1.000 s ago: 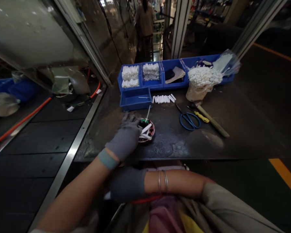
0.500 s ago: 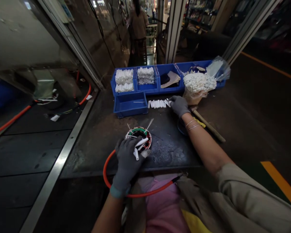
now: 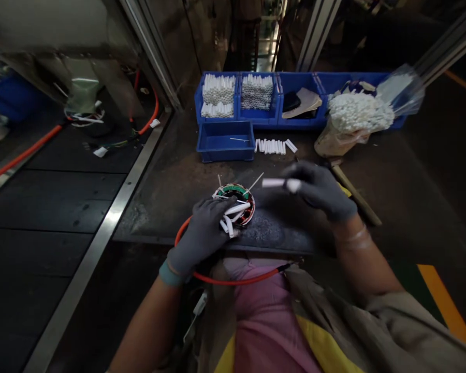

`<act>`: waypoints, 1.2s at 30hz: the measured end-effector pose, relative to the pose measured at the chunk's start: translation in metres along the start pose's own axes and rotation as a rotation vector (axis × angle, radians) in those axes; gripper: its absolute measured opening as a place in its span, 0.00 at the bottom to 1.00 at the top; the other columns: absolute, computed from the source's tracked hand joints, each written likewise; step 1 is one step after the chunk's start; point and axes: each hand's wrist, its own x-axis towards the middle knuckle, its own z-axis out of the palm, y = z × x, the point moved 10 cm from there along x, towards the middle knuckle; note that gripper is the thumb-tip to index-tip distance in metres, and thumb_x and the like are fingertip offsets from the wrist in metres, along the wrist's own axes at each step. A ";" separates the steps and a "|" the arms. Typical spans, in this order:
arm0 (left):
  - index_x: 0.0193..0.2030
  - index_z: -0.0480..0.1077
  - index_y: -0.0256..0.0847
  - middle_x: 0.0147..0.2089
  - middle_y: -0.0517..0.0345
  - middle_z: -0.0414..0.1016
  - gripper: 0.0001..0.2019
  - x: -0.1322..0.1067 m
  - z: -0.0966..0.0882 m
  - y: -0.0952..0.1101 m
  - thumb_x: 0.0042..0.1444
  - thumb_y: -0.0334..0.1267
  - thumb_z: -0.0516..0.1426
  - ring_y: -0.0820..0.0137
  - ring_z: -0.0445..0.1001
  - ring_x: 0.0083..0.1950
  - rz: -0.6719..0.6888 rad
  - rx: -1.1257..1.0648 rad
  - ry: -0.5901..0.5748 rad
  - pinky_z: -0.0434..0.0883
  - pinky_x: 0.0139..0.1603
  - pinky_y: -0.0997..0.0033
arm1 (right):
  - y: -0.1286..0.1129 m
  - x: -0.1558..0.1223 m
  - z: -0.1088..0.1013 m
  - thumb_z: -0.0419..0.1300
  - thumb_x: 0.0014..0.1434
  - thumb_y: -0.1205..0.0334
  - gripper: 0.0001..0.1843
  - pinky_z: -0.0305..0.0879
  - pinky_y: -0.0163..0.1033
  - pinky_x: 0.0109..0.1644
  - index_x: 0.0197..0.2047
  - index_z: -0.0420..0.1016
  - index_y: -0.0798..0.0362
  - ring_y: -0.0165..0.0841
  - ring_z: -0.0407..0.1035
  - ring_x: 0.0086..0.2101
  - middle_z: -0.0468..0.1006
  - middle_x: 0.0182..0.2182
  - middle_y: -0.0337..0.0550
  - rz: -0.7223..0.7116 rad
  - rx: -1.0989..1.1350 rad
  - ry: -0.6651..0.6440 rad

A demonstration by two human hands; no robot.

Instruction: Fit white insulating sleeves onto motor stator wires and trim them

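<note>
My left hand [image 3: 209, 223], in a grey glove, is closed over the left side of a round motor stator [image 3: 251, 206] with green and red inside its ring. White sleeves [image 3: 236, 209] stick out by the fingertips, and thin pale strands rise from the rim. An orange cable [image 3: 236, 282] loops from the stator under my left wrist and across my lap. To the right, above the bench, my gloved right hand [image 3: 318, 189] pinches a short white tube [image 3: 272, 183], its end pointing left toward the stator. That hand is slightly blurred.
Loose white tubes [image 3: 272, 147] lie in a row beside a shallow blue tray [image 3: 225, 155]. Behind stand blue bins [image 3: 258, 118], two stacked with white tubes. A bag of white pieces [image 3: 357, 116] and a wooden-handled tool [image 3: 359, 197] are at right. A metal rail [image 3: 112, 215] edges the left.
My right hand has come back from the tube row toward the stator, carrying a white tube. My left hand stays on the stator. The whole view has shifted as the head turned down.
</note>
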 end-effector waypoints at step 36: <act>0.67 0.71 0.44 0.63 0.45 0.76 0.30 0.005 -0.018 -0.006 0.60 0.51 0.63 0.49 0.75 0.63 -0.187 -0.737 -0.349 0.73 0.64 0.48 | -0.014 -0.059 0.065 0.58 0.71 0.66 0.16 0.68 0.47 0.45 0.59 0.77 0.55 0.44 0.74 0.43 0.83 0.45 0.52 -0.279 -0.658 0.041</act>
